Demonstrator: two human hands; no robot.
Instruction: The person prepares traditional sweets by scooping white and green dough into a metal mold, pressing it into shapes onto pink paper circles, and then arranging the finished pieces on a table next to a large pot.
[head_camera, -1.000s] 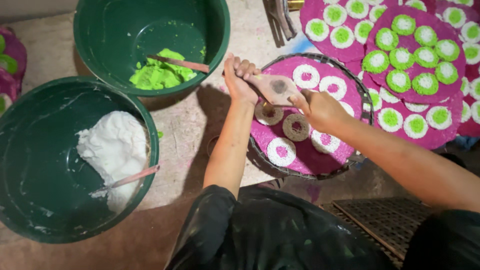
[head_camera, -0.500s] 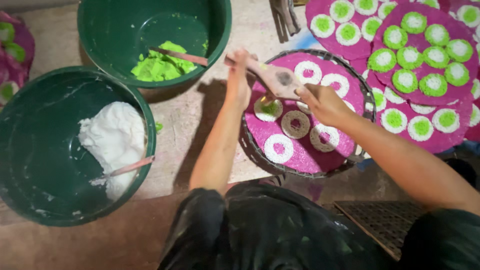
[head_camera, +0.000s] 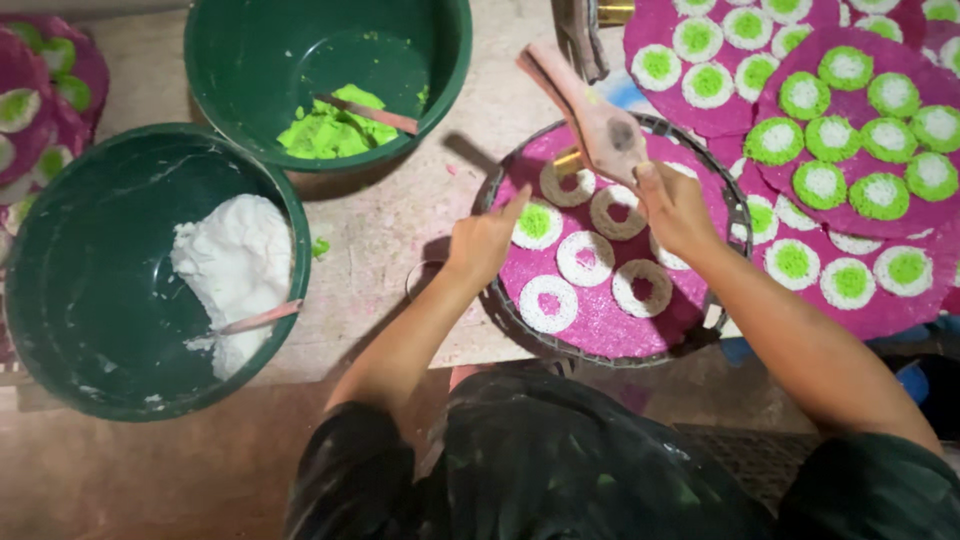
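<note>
A round tray (head_camera: 510, 310) covered in pink holds several white dough rings, one (head_camera: 537, 222) filled with green. My right hand (head_camera: 672, 205) grips a wooden paddle-shaped mould (head_camera: 590, 110) tilted above the tray's far side. My left hand (head_camera: 486, 238) rests at the tray's left rim beside the green-filled ring, fingers curled, a finger pointing toward it.
A green tub (head_camera: 60, 300) at left holds white dough (head_camera: 235, 265) and a stick. Another green tub (head_camera: 240, 60) behind holds green dough (head_camera: 325, 130) and a stick. Pink sheets (head_camera: 900, 300) with finished green-and-white pieces lie stacked at right and far left.
My left hand has let go of the mould and dropped to the tray's left rim. A ring now has green filling. The mould has lifted and tilted in my right hand.
</note>
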